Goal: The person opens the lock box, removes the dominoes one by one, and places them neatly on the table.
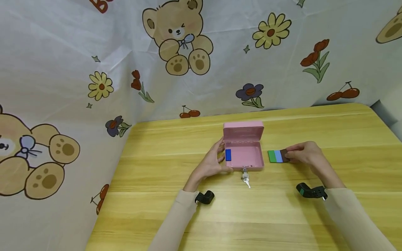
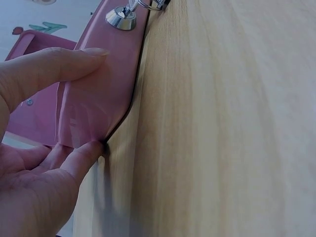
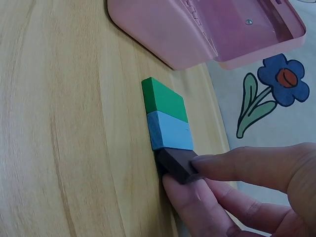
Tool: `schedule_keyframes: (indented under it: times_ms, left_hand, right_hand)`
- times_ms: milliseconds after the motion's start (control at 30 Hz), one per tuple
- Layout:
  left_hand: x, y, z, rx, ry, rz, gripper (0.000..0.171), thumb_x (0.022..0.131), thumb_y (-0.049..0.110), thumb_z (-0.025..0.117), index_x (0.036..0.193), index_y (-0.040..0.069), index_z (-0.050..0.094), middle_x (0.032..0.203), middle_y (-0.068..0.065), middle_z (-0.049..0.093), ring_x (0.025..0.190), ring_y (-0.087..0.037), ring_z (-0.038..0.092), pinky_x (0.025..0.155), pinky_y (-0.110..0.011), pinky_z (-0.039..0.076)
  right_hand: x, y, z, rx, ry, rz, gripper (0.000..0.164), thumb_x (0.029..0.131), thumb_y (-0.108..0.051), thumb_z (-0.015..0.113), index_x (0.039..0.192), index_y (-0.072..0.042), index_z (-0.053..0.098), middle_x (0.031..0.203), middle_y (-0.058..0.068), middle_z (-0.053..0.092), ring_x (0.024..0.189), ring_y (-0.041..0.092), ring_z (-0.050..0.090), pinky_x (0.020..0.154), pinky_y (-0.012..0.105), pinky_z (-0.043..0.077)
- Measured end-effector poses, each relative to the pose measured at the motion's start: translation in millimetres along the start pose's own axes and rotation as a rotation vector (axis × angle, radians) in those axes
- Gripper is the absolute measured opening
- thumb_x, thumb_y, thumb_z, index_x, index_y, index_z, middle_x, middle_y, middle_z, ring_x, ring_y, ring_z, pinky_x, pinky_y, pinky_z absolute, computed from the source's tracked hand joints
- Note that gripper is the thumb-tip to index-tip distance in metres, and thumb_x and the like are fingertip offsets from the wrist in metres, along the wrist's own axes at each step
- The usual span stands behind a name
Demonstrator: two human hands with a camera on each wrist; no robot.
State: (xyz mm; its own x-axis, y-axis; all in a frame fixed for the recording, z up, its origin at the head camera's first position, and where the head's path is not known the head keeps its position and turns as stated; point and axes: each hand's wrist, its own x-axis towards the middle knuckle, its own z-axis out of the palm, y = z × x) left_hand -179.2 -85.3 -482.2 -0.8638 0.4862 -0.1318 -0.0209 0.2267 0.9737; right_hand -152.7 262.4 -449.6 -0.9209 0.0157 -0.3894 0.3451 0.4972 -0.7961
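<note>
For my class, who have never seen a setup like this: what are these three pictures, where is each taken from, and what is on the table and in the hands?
There is no machine here: a person works with two bare hands. The wide picture comes from a camera on the head; the two close ones come from cameras strapped to each wrist. On the yellow wooden table stands an open pink box with a blue block inside and keys hanging from its lock. The left hand holds the box's front corner. The right hand pinches a brown block, the end of a row with a light blue block and a green block.
</note>
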Motion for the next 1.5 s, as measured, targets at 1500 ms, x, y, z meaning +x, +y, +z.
schedule_keyframes:
  times_ms: [1500]
  left_hand:
    - [-0.6, 0.2, -1.8, -0.008, -0.007, -0.026, 0.127, 0.073, -0.014, 0.088, 0.169, 0.02, 0.011, 0.169, -0.014, 0.024, 0.155, -0.028, 0.03, 0.116, -0.028, 0.044]
  right_hand:
    - [5, -92, 129, 0.576, -0.236, -0.014, 0.046, 0.109, -0.004, 0.047, 0.145, 0.024, 0.04, 0.137, 0.038, 0.057, 0.102, 0.02, 0.076, 0.092, 0.032, 0.062]
